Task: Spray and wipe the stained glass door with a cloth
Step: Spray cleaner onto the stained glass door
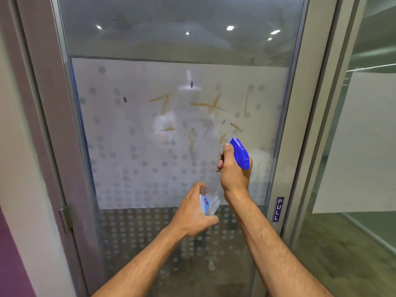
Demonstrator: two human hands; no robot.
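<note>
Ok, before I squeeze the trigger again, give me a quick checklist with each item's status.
1. Right hand on the blue sprayer head: ok.
2. Left hand steadying the bottle base: ok.
3. Nozzle aimed at the brown stains on the glass door: ok.
4. Stains cleared: not ok, streaks and dark spots remain.
5. Cloth ready for wiping: cannot tell, none in view.
6. Liquid left in bottle: cannot tell.

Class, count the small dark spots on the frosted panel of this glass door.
3: one high centre, one at upper left, one faint near the spray nozzle. Hands may hide others.
</note>
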